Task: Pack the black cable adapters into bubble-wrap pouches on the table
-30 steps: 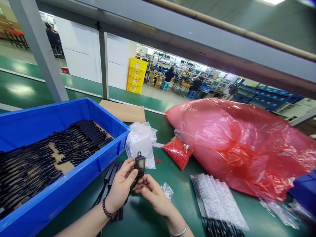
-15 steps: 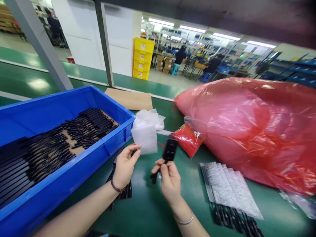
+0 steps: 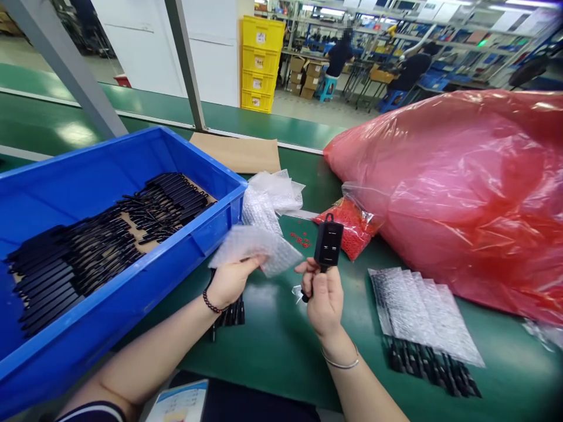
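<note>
My left hand (image 3: pixel 235 280) is closed on a bubble-wrap bag (image 3: pixel 255 246), whose translucent sheet spreads over and past the fingers. In my right hand (image 3: pixel 324 290), a black rectangular device (image 3: pixel 329 242) with a loop on top stands upright, gripped at its lower end, where a short dark cable shows. More bubble-wrap bags (image 3: pixel 275 190) lie in a loose pile beyond my left hand. Below that hand, several black devices (image 3: pixel 233 313) rest partly hidden on the green table. At the right, overlapping bubble-wrap bags (image 3: pixel 422 316) have black cable ends (image 3: pixel 433 366) sticking out.
A blue bin (image 3: pixel 176 258) holding rows of black devices fills the left. A small clear bag of red pieces (image 3: pixel 347 228) leans near a big red plastic bag (image 3: pixel 457 193). Loose red rings (image 3: pixel 301 240) and a cardboard sheet (image 3: pixel 237 153) lie on the table.
My left hand has picked up a bubble-wrap bag from the pile and drawn it nearer. My right hand still holds the black device, now more upright. The camera view has tilted down.
</note>
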`<state>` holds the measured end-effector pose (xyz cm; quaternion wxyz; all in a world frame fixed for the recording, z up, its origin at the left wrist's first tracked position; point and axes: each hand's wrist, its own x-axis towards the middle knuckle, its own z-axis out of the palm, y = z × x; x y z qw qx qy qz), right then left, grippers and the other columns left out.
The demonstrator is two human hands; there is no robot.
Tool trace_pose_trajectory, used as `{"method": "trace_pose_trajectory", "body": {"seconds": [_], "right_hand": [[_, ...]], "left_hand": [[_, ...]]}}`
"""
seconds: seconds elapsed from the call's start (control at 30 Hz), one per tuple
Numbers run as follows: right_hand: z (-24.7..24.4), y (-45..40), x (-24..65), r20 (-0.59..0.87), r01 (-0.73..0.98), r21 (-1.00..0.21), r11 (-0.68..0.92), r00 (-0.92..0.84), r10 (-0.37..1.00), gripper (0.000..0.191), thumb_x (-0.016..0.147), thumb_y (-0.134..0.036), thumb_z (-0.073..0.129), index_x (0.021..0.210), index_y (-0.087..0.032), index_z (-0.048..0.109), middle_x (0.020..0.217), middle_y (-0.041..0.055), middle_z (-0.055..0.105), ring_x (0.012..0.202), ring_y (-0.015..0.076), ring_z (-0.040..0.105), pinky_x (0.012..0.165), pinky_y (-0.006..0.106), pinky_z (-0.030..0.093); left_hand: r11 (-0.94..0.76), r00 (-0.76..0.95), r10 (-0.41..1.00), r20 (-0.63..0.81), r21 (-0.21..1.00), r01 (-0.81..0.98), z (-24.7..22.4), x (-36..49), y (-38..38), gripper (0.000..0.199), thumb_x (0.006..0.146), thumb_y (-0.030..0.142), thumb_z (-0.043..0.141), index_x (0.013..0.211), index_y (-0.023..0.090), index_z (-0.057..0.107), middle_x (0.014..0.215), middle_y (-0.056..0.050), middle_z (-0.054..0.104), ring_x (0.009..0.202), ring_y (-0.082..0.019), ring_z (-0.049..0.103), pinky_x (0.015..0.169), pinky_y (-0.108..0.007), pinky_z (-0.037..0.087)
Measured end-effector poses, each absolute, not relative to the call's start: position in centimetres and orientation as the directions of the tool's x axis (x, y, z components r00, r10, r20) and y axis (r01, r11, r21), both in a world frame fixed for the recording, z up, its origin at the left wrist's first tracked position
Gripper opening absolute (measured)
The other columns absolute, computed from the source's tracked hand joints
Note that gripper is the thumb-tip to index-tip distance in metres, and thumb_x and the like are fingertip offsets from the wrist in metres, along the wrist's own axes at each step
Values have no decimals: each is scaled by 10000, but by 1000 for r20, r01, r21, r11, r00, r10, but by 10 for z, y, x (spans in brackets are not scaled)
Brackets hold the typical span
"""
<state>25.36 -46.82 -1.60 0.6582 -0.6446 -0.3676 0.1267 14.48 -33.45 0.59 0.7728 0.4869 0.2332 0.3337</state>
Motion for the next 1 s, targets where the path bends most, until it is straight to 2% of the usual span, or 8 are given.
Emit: {"method": "trace_pose_trajectory", "body": {"seconds": [0.13, 0.27, 0.43, 0.6, 0.73, 0.8, 0.9, 1.0], "right_hand": [[-19, -472, 254, 317, 280, -945, 168, 667, 674, 235, 922, -313, 382, 1041, -219, 561, 829, 39, 603, 547, 104, 429, 508, 267, 377], [-18, -472, 253, 373, 465, -879, 104, 535, 758, 185, 904, -256, 425, 908, -208, 603, 782, 35, 586, 630, 129, 499, 580, 284, 401], [-13, -467, 254, 431, 637, -767, 79, 421, 798, 195, 898, -233, 424, 782, -186, 573, 682, 23, 517, 617, 135, 486, 565, 274, 367], [-11, -466, 256, 308, 606, -794, 51, 329, 893, 242, 910, -258, 414, 710, -182, 526, 658, 10, 509, 605, 122, 473, 562, 254, 350], [-11, -464, 252, 205, 530, -848, 13, 305, 930, 267, 914, -293, 416, 690, -182, 509, 698, 20, 561, 646, 123, 510, 600, 247, 373], [-13, -462, 248, 182, 507, -862, 1, 307, 934, 274, 914, -303, 417, 688, -181, 510, 706, 23, 574, 657, 124, 523, 607, 244, 380], [-18, -460, 239, 141, 477, -879, -13, 286, 948, 298, 912, -314, 420, 663, -177, 510, 670, 19, 569, 644, 121, 533, 604, 239, 387], [-26, -459, 232, 101, 415, -909, -36, 304, 947, 315, 908, -334, 428, 652, -173, 519, 608, 6, 546, 586, 110, 531, 582, 231, 402]], "left_hand": [[311, 530, 848, -14, 822, -477, 15, 145, -320, 265, 691, 221, 723, 935, 188, 623, 944, -13, 653, 906, -163, 604, 813, -319, 494], [348, 520, 853, -46, 792, -502, 17, 146, -319, 280, 718, 226, 704, 977, 185, 605, 985, -24, 651, 949, -163, 601, 853, -324, 487], [403, 552, 832, -53, 743, -535, 13, 148, -324, 278, 726, 213, 700, 988, 176, 613, 995, -33, 657, 972, -156, 597, 874, -300, 483], [426, 647, 763, -14, 763, -486, 15, 145, -324, 340, 729, 230, 699, 1049, 175, 599, 1050, -61, 650, 998, -193, 599, 884, -325, 474], [463, 741, 669, 49, 753, -468, 21, 142, -325, 511, 716, 373, 701, 1150, 154, 543, 1133, -115, 608, 1046, -244, 577, 886, -358, 470], [474, 745, 665, 39, 749, -463, 21, 143, -328, 537, 694, 402, 712, 1134, 144, 546, 1092, -111, 619, 1012, -236, 588, 858, -341, 481], [495, 686, 725, -61, 740, -456, 14, 146, -339, 382, 698, 301, 726, 1018, 153, 578, 941, -41, 640, 870, -149, 612, 767, -253, 498], [531, 667, 725, -173, 757, -381, 2, 149, -356, 272, 675, 230, 737, 868, 143, 567, 747, 13, 606, 626, -88, 587, 555, -188, 482]]}}
